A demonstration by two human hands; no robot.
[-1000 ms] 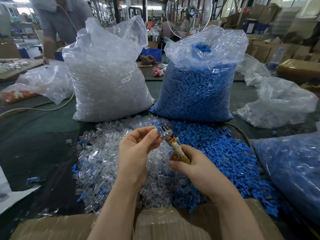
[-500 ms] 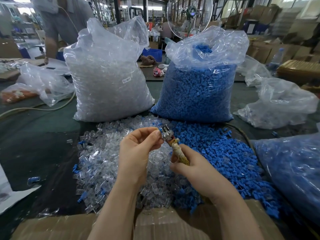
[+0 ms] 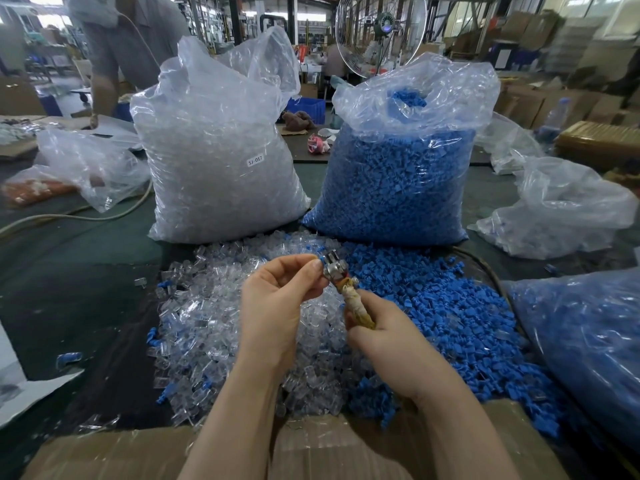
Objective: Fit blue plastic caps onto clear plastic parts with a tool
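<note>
Blue cap (image 3: 320, 262), apparently seated, metal tool (image 3: 335, 271)

Head-worn camera looks forward and down, close over the table (image 3: 86, 271).

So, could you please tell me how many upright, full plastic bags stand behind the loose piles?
2: the bag of clear parts behind the clear pile, and the bag of blue caps to its right. Others may be hidden.

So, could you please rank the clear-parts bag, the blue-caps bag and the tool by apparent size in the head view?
1-2. Clear-parts bag and blue-caps bag: too alike to rank.
3. Tool, smallest despite being nearest.
</note>
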